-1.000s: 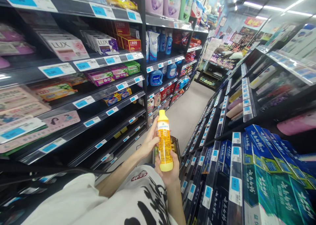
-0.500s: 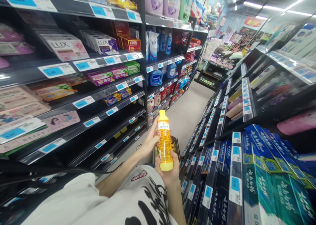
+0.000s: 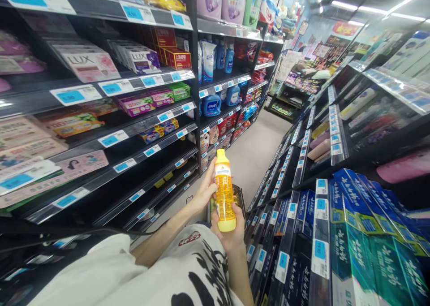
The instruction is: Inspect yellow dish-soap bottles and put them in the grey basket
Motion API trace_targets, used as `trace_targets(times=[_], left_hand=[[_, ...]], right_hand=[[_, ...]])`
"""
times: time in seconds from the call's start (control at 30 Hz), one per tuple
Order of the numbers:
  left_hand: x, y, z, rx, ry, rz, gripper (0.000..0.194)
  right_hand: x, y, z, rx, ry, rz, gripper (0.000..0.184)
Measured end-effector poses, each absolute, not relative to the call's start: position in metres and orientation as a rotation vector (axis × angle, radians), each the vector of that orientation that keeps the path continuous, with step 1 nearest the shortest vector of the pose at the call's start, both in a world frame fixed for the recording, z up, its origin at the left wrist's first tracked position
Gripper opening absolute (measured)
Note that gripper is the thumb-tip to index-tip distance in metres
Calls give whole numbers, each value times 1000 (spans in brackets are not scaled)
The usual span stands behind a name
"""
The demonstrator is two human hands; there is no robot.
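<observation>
Both hands are closed on one slim yellow plastic bottle with a yellow cap and an orange printed label; the left hand grips its upper left side, thumb on the label; the right hand wraps the base, thumb up its right side. The bottle is held up in front of the white shirt with black print, label facing the wearer, clear of every shelf edge; so the picking up is done, while setting it down is not. Past it shows the rim of what is probably a dark basket, its contents half hidden. To the left, a black shelf unit carries pink-and-white cardboard soap boxes at a front edge, and a blue plastic jug farther along; to the right, glossy green cardboard boxes fill the near corner of the opposite shelf.
</observation>
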State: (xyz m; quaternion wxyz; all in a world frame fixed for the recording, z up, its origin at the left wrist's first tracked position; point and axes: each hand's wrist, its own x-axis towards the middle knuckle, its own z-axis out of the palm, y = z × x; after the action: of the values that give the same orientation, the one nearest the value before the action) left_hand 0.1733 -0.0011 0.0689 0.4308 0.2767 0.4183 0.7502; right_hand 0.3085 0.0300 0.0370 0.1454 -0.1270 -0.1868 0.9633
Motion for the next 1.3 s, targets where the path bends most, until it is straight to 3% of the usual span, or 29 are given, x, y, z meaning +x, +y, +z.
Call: trace_targets(times=[1.3], left_hand=[[177,0,78,569,1096,1887,104]], right_hand=[[308,29,38,-481,-448,2744,45]])
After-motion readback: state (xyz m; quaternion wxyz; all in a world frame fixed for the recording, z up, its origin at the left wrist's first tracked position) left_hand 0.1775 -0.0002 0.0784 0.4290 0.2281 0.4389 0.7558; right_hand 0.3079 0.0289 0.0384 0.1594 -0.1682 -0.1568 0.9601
